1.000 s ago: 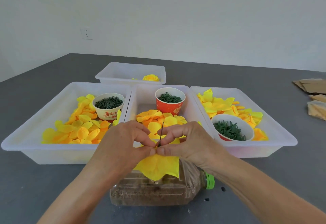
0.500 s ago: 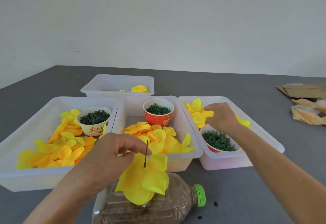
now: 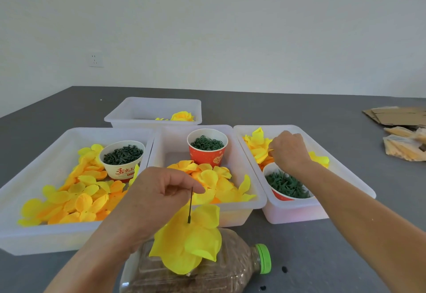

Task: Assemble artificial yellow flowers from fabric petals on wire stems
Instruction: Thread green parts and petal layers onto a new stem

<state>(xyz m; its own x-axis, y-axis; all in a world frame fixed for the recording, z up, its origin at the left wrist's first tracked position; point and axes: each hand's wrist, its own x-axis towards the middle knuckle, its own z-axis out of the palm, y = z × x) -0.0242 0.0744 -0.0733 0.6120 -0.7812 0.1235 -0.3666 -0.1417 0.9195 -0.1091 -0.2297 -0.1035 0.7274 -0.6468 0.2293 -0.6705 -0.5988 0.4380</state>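
Grey table (image 3: pixel 299 113) with white plastic tubs of petals.
Left hand (image 3: pixel 159 198) grips the yellow fabric flower (image 3: pixel 189 239) by its wire; right hand (image 3: pixel 289 149) pinches a yellow petal (image 3: pixel 260 152).

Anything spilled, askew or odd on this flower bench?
Mostly tidy. A few small dark bits lie loose on the table beside the green cap of the plastic bottle, which lies on its side under the half-built flower. What they are cannot be told.

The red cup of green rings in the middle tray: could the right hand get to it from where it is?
Probably yes. The right hand is in the next tray, and the red cup stands open-topped with nothing between them.
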